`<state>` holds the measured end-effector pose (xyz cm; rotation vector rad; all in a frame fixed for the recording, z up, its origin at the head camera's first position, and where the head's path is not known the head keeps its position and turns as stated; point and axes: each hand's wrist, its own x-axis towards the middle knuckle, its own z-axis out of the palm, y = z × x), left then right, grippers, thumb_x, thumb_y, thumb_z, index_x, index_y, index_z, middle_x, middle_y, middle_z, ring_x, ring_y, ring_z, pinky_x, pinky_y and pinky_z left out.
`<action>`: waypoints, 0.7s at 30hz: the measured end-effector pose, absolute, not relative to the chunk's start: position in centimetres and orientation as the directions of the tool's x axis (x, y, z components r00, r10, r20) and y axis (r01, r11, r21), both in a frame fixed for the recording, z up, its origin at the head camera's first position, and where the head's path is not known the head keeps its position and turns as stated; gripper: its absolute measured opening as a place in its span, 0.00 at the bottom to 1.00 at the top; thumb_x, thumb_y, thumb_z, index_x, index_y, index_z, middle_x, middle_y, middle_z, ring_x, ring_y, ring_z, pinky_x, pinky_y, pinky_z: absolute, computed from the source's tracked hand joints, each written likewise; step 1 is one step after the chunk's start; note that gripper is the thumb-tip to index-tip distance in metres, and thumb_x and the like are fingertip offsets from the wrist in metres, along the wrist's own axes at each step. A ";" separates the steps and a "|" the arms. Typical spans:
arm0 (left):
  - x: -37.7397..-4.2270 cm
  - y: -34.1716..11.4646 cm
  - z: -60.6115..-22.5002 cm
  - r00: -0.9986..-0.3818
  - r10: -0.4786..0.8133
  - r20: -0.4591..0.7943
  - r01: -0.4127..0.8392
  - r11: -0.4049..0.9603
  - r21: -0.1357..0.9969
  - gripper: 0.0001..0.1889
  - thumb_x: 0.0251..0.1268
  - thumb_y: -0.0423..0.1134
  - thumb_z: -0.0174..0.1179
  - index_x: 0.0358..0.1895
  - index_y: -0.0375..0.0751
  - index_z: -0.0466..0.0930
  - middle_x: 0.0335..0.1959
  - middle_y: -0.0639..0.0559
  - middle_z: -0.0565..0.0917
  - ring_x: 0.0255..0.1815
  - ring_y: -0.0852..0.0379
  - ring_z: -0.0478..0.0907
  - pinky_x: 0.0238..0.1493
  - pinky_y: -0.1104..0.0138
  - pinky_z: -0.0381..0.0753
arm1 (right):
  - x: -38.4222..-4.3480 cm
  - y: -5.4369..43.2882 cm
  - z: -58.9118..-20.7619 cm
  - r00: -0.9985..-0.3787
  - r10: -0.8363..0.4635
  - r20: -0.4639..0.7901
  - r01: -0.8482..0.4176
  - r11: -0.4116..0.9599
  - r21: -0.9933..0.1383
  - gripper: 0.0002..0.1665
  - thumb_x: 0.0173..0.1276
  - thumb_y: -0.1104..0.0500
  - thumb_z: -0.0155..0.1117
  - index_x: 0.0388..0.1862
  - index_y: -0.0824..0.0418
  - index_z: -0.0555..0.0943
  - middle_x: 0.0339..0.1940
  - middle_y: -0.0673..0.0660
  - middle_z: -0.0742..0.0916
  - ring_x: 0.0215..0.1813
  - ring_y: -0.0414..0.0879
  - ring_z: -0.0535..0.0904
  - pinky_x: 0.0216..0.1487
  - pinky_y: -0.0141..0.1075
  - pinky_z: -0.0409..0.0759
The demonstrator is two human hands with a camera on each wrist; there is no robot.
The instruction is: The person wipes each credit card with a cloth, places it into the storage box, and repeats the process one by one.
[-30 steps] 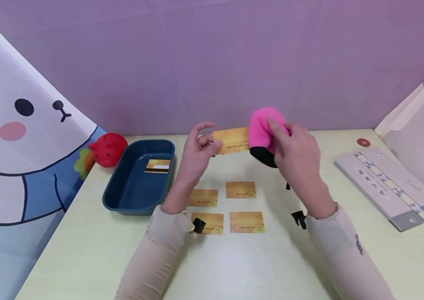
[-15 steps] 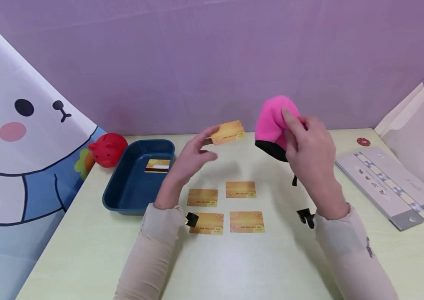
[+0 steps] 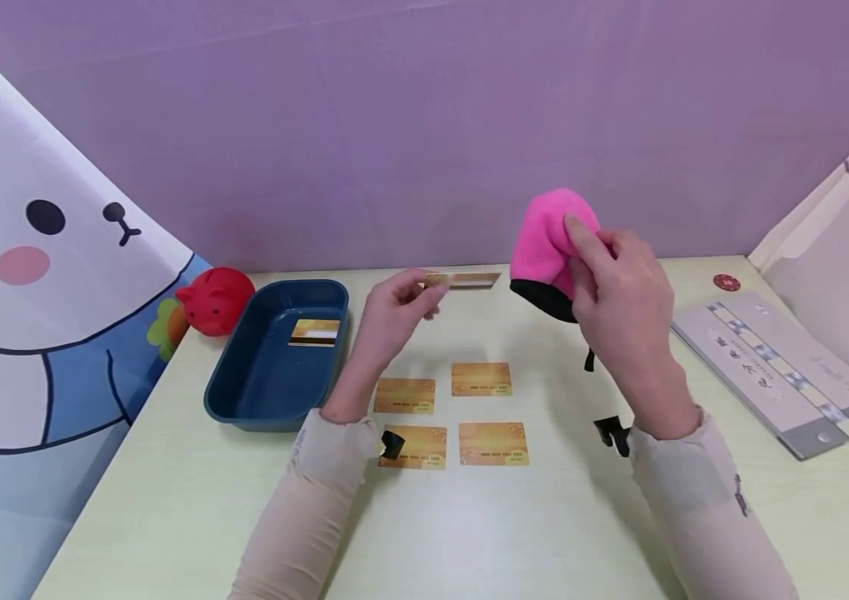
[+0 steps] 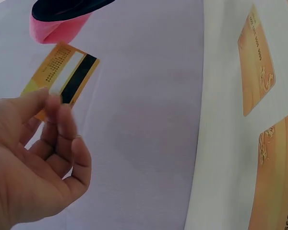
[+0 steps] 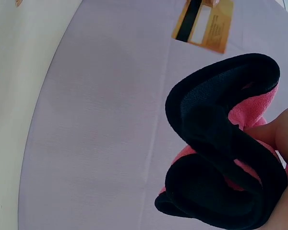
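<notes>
Comparing the head views, we find the gold card [image 3: 469,281] turned nearly edge-on to us, where half a second ago its printed front faced us and a second ago its end met the pink cloth piece [image 3: 550,233]. The left hand [image 3: 394,312] has changed its hold too: its thumb, which stood away from the card half a second ago, now presses on it, so that thumb and fingers pinch one end. The card is in the air toward the far side of the counter [image 3: 469,533], just beside the cloth but apart from it — the right wrist view shows a gap between them. We judge it clear of the cloth and wholly in the left hand's keeping, and its back, with a black stripe [image 4: 78,78] and a white panel [image 4: 67,73], shows in both wrist views. The right hand [image 3: 626,304] has hardly moved since half a second ago; its fingers pinch the cloth, whose dark lining [image 5: 197,98] shows in folds. To the left, the blue tray [image 3: 267,379] bears one card [image 3: 315,326] stripe side up, while four other cards [image 3: 493,443] lie on the counter, fronts up — all unchanged, so only the held card seems concerned.
</notes>
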<state>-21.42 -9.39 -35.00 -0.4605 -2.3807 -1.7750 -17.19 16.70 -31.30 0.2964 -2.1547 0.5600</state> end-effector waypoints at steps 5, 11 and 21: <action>-21.3 -9.5 -35.0 -0.957 0.132 0.260 0.285 0.241 0.928 0.14 0.68 0.49 0.65 0.33 0.42 0.84 0.18 0.53 0.66 0.21 0.54 0.62 0.27 0.65 0.62 | -17.2 16.7 -31.3 -0.599 -0.010 0.801 -0.401 0.869 -0.290 0.21 0.75 0.61 0.58 0.64 0.52 0.81 0.44 0.69 0.83 0.44 0.64 0.78 0.39 0.56 0.75; -21.3 -9.6 -34.9 -0.954 0.108 0.281 0.298 0.200 0.933 0.13 0.71 0.45 0.63 0.41 0.37 0.86 0.34 0.50 0.80 0.37 0.49 0.74 0.37 0.66 0.73 | -17.2 16.6 -31.3 -0.599 -0.012 0.801 -0.403 0.868 -0.289 0.21 0.75 0.61 0.58 0.64 0.52 0.81 0.44 0.69 0.83 0.43 0.64 0.78 0.38 0.56 0.75; -21.4 -9.1 -34.7 -0.922 0.098 0.374 0.382 0.075 0.921 0.25 0.71 0.37 0.62 0.70 0.49 0.72 0.39 0.34 0.84 0.35 0.59 0.82 0.43 0.67 0.79 | -17.0 16.2 -31.1 -0.580 -0.018 0.815 -0.417 0.865 -0.278 0.20 0.75 0.60 0.58 0.63 0.52 0.82 0.42 0.69 0.83 0.43 0.64 0.78 0.38 0.56 0.75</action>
